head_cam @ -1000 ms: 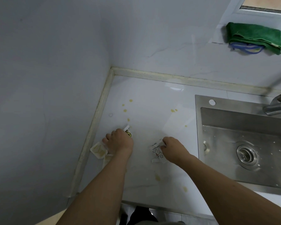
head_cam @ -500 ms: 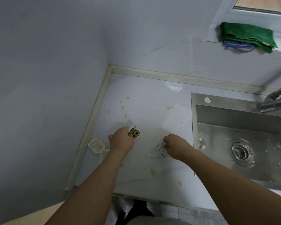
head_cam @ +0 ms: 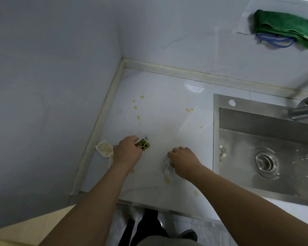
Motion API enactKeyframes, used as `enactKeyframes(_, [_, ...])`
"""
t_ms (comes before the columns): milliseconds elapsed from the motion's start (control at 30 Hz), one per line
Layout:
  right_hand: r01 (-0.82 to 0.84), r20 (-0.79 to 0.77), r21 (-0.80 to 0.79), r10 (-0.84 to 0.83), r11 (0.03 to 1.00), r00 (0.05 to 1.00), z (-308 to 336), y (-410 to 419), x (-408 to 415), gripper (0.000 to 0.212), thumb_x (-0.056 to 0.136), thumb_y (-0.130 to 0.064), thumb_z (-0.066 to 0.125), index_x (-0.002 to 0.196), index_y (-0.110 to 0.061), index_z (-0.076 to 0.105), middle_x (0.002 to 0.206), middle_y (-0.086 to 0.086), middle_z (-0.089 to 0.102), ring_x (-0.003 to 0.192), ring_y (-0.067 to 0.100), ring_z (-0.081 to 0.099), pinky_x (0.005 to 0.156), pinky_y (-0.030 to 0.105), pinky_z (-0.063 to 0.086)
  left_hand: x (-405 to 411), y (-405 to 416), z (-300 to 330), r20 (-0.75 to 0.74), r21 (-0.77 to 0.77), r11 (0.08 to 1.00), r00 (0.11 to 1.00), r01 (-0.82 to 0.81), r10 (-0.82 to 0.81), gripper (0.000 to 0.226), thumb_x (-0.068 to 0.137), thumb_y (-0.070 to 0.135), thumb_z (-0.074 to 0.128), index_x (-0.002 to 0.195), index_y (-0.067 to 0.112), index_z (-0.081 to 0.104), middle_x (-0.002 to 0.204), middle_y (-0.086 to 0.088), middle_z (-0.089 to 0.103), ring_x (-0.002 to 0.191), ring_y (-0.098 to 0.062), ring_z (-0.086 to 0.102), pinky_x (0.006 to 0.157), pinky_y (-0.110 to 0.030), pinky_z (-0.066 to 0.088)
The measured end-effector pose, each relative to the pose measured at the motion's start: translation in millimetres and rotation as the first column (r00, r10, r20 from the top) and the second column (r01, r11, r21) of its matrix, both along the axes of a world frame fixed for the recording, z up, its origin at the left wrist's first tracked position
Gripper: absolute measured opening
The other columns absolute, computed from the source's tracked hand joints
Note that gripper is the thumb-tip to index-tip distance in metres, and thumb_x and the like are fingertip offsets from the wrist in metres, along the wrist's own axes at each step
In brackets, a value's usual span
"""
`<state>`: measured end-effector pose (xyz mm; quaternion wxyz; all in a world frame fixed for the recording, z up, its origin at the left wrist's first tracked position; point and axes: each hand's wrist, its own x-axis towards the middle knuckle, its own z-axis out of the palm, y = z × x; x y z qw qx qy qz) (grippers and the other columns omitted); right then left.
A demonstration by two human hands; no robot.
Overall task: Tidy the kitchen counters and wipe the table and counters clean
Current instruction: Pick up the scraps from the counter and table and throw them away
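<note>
On the white counter (head_cam: 164, 96), my left hand (head_cam: 126, 153) is closed around a small wrapper printed in yellow and black (head_cam: 144, 144), which sticks out past my fingers. My right hand (head_cam: 183, 162) grips a crumpled white sachet (head_cam: 167, 166) just above the counter. A small empty sauce tub (head_cam: 104, 147) lies by the left wall, beside my left hand. Yellowish drips (head_cam: 135, 107) dot the counter behind and in front of my hands. A folded green cloth (head_cam: 284, 27) lies on the window ledge at the upper right.
A steel sink (head_cam: 267, 157) with a round drain takes up the right side, its tap (head_cam: 304, 109) at the far right edge. Walls close the counter on the left and back. The counter's front edge runs below my forearms, with floor beneath.
My left hand has lifted the yellow and black wrapper off the counter and away from the sauce tub. My right hand has gathered the white sachet under its fingers.
</note>
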<state>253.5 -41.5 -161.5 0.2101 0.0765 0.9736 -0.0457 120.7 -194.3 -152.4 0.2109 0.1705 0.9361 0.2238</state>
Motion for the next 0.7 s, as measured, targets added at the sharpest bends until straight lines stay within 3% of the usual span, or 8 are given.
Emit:
enactKeyframes(133, [0.048, 0.010, -0.032, -0.047, 0.998, 0.999, -1, -1, -2, 0.029, 0.089, -0.012, 0.049, 0.118, -0.014, 0.048, 0.109, 0.006, 0.060, 0.102, 0.026, 0.052, 0.085, 0.030, 0.034, 4, -11, -6, 0.050, 0.088, 0.996, 0.999, -0.011, 0.006, 0.010, 0.084, 0.013, 0.060, 0.075, 0.016, 0.057, 0.068, 0.004, 0.056, 0.068, -0.025, 0.054, 0.062, -0.034, 0.038])
enactKeyframes(267, [0.096, 0.053, -0.102, -0.091, 0.990, 0.994, 2, -2, -6, 0.037, 0.089, -0.013, 0.053, 0.126, -0.014, 0.045, 0.114, 0.007, 0.060, 0.105, 0.027, 0.053, 0.085, 0.031, 0.036, 4, -30, 1, 0.160, 0.195, 0.935, 0.950, -0.296, 0.268, 0.010, 0.085, 0.011, 0.058, 0.076, 0.006, 0.057, 0.072, -0.009, 0.060, 0.067, -0.032, 0.059, 0.054, -0.042, 0.051])
enactKeyframes(367, [0.090, 0.070, -0.083, -0.085, 0.992, 0.994, 3, -3, -9, 0.028, 0.090, -0.015, 0.052, 0.118, -0.014, 0.053, 0.116, 0.006, 0.059, 0.108, 0.026, 0.053, 0.088, 0.030, 0.037, -6, -45, 5, 0.298, 0.196, 0.774, 0.789, -0.602, 0.538, 0.009, 0.087, 0.008, 0.057, 0.087, 0.004, 0.065, 0.082, -0.013, 0.067, 0.065, -0.029, 0.062, 0.051, -0.031, 0.052])
enactKeyframes(433, [0.094, 0.073, -0.078, -0.088, 0.993, 0.993, 4, -7, -9, 0.024, 0.090, -0.015, 0.052, 0.114, -0.014, 0.056, 0.114, 0.006, 0.058, 0.107, 0.025, 0.054, 0.086, 0.029, 0.037, -17, -57, 1, 0.404, 0.156, 0.617, 0.620, -0.772, 0.673, 0.020, 0.087, 0.008, 0.056, 0.103, 0.009, 0.068, 0.094, -0.014, 0.069, 0.075, -0.032, 0.066, 0.062, -0.039, 0.057])
enactKeyframes(467, [0.092, 0.075, -0.074, -0.087, 0.993, 0.993, 4, -8, -10, 0.023, 0.090, -0.015, 0.052, 0.113, -0.013, 0.057, 0.113, 0.006, 0.058, 0.106, 0.025, 0.054, 0.085, 0.029, 0.038, -22, -60, -3, 0.414, 0.120, 0.584, 0.575, -0.803, 0.706, 0.027, 0.086, 0.010, 0.055, 0.110, 0.011, 0.067, 0.100, -0.015, 0.069, 0.080, -0.034, 0.067, 0.066, -0.044, 0.058])
enactKeyframes(600, [0.115, 0.076, -0.075, -0.110, 0.991, 0.991, 5, -12, -11, 0.020, 0.090, -0.014, 0.053, 0.108, -0.011, 0.060, 0.109, 0.007, 0.057, 0.102, 0.025, 0.056, 0.080, 0.028, 0.039, -27, -49, -12, 0.197, -0.029, 0.716, 0.698, -0.697, 0.688, 0.036, 0.083, 0.019, 0.051, 0.115, 0.016, 0.065, 0.113, -0.014, 0.066, 0.099, -0.036, 0.063, 0.083, -0.041, 0.053])
enactKeyframes(700, [0.168, 0.101, -0.123, -0.156, 0.978, 0.983, 8, -11, -12, 0.009, 0.089, -0.012, 0.052, 0.096, -0.011, 0.057, 0.104, 0.008, 0.059, 0.097, 0.027, 0.058, 0.073, 0.027, 0.038, -27, -36, -20, 0.072, -0.155, 0.771, 0.771, -0.618, 0.633, 0.039, 0.082, 0.018, 0.055, 0.121, 0.020, 0.063, 0.128, -0.019, 0.053, 0.115, -0.038, 0.048, 0.097, -0.039, 0.041])
